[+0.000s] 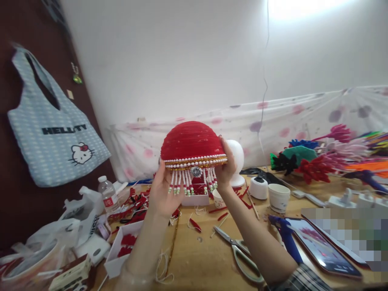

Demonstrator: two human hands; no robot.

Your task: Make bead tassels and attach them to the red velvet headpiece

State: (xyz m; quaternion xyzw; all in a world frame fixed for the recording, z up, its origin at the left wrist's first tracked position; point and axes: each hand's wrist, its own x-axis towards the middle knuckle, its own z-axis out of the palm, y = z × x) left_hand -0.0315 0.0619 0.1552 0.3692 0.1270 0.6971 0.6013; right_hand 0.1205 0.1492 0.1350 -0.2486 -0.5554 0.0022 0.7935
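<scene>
A domed red cap (192,141) is held up above the table, its rim banded with white beads and gold trim. Bead strands (182,181) in white, red and green hang from the rim, either side of a round silvery ornament (195,171). My left hand (166,192) grips the cap's left edge, and my right hand (227,167) grips its right edge. Behind my right hand stands a white foam head (238,159).
Scissors (239,250), a blue glue gun (286,238), a phone (323,246) and a paper cup (279,198) lie or stand on the wooden table (197,262). Left are a white box (117,258), a bottle (107,195) and plastic bags (51,234); colourful stems (318,161) fill the back right.
</scene>
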